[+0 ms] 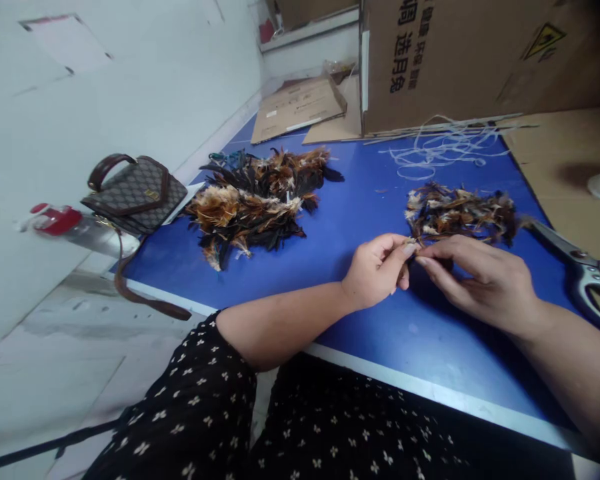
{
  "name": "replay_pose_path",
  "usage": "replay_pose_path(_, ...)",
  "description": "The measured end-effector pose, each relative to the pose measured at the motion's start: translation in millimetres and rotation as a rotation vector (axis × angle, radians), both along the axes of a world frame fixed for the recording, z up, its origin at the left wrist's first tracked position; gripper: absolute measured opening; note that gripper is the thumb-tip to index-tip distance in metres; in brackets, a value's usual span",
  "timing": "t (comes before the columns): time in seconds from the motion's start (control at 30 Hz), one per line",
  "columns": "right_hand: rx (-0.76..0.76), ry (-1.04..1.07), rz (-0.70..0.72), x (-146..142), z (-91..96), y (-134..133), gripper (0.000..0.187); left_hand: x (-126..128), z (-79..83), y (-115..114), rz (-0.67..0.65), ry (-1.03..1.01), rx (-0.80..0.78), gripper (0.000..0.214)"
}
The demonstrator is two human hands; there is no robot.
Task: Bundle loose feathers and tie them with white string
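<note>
My left hand (377, 270) and my right hand (485, 280) meet over the blue table (360, 200), fingertips pinched together on a few small feathers at the near edge of a small brown and black feather pile (460, 213). Both hands are closed in a pinch. A larger heap of dark and tan feathers (260, 203) lies to the left of my hands, apart from them.
Scissors (580, 267) lie at the right by my right wrist. Loose white string (445, 150) lies behind the small pile. A big cardboard box (480, 60) and flat cardboard (297, 107) stand at the back. A patterned handbag (135, 193) and a bottle (75, 227) sit at the left edge.
</note>
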State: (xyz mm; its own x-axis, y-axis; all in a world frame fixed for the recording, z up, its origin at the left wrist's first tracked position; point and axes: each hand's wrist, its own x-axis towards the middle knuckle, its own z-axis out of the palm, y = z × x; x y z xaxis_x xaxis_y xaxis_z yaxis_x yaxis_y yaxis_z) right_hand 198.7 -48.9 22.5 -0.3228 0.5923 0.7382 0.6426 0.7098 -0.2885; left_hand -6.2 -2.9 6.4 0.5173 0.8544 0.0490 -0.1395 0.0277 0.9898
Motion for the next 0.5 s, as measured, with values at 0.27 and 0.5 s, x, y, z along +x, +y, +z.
replay_pose_path(0.27,0.006,-0.013,0.017,3.9,-2.0,1.5,0.020,-0.2,8.3,2.7,-0.108,0.023,-0.160,0.029)
replay_pose_path(0.5,0.030,0.022,-0.087,4.3,-5.4,2.0,0.022,3.3,7.5,2.5,-0.084,-0.060,-0.204,0.034)
